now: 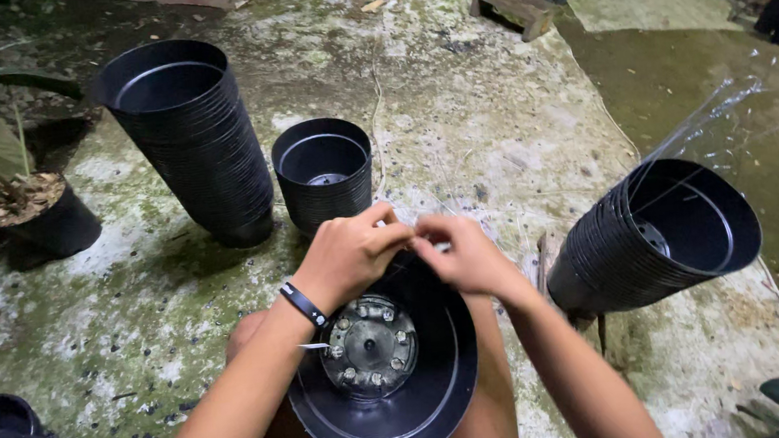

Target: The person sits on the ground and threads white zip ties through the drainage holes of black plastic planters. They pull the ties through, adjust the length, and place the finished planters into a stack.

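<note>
A black plastic pot (395, 388) is propped on the knees, near centre, mouth turned up toward the camera, its holed base showing inside. Left hand (348, 255), a black band on the wrist, and right hand (463, 258) are brought together at the pot's far rim, fingertips pinched narrow; what is held between them cannot be told. A tall stack of pots (190, 138) and a short stack (322, 170) are set upright on the mossy concrete floor (484, 117), far left. A third stack (658, 233) is laid on its side at right. A potted plant (32, 208) is seen far left.
</note>
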